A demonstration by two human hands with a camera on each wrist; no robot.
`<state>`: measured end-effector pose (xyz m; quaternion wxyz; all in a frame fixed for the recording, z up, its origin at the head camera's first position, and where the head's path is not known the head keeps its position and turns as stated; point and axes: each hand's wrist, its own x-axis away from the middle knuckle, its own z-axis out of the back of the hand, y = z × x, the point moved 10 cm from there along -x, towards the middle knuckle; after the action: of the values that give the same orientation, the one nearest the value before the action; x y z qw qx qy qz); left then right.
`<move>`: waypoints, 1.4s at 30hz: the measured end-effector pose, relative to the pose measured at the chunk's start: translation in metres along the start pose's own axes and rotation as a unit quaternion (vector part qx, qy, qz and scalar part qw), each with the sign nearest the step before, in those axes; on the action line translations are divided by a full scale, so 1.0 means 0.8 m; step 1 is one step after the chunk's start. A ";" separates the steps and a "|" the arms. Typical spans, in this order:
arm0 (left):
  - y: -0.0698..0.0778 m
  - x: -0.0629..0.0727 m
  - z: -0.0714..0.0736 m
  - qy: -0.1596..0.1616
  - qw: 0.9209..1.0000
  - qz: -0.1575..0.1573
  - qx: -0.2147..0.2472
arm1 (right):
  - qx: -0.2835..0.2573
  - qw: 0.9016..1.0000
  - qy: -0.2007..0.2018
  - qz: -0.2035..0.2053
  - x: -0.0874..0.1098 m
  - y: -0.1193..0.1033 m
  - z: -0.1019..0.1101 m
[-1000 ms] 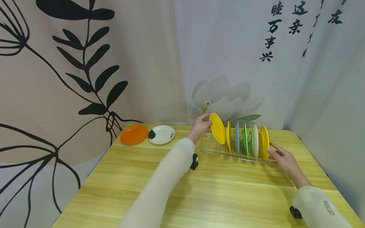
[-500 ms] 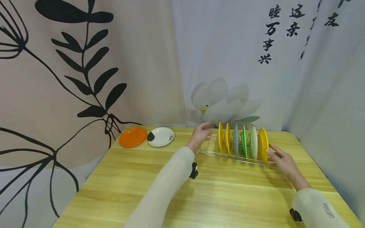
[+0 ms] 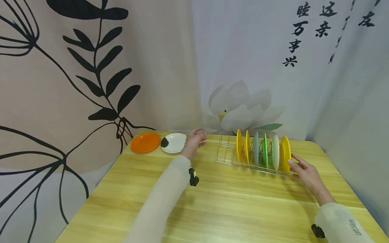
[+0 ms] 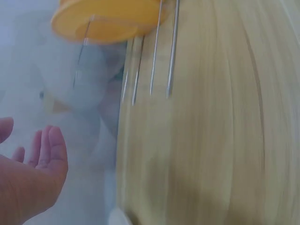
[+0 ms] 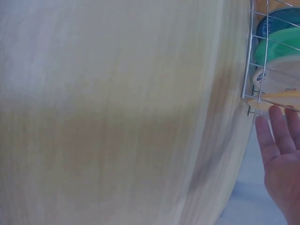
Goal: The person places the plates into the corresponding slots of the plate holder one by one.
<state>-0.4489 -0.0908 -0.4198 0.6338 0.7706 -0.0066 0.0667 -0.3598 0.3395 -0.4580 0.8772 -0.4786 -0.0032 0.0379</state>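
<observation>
My left hand point(image 3: 193, 143) is over the table beside a white plate point(image 3: 172, 143) with a dark patch, covering its right edge; its fingers are loosely bent and nothing is in them. A wire dish rack point(image 3: 231, 164) holds several plates on edge: a leftmost yellow plate point(image 3: 239, 145), another yellow plate point(image 3: 247, 147), a blue-grey plate point(image 3: 256, 149), a green plate point(image 3: 265, 151), a pale plate point(image 3: 275, 152) and a rightmost yellow plate point(image 3: 285, 154). Against the rack's right end rests my right hand point(image 3: 308, 173), fingers extended near that last plate point(image 5: 276, 102).
An orange plate point(image 3: 146, 142) lies flat at the table's back left, left of the white one. The wooden table point(image 3: 231, 206) reaches back to a printed curtain point(image 3: 158, 67). The rack's leftmost slots hold no plate.
My left hand set the leftmost yellow plate upright in the rack, let go of it, and moved left to the white plate. My right hand stayed at the rack's right end.
</observation>
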 end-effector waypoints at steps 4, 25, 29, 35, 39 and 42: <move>-0.002 -0.006 0.044 0.032 0.999 0.015 0.013 | -0.004 1.000 0.004 0.000 0.001 0.003 0.005; -0.042 0.001 0.244 0.196 0.978 0.045 0.055 | -0.012 1.000 0.007 -0.005 -0.002 0.011 0.009; -0.056 0.004 0.256 0.214 0.974 0.057 0.053 | -0.018 1.000 0.002 -0.011 -0.003 0.011 0.005; -0.067 0.002 0.259 0.222 0.972 0.061 0.053 | -0.014 1.000 0.003 -0.010 -0.002 0.008 0.003; -0.070 0.002 0.260 0.224 0.971 0.063 0.059 | -0.014 1.000 0.002 -0.013 -0.002 0.007 0.003; -0.070 0.003 0.259 0.220 0.971 0.065 0.066 | -0.017 1.000 0.001 -0.018 -0.002 0.006 0.002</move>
<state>-0.4216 -0.2818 -0.5129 0.5616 0.7752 0.0870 0.2760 -0.3621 0.3436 -0.4613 0.8694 -0.4934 -0.0115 0.0212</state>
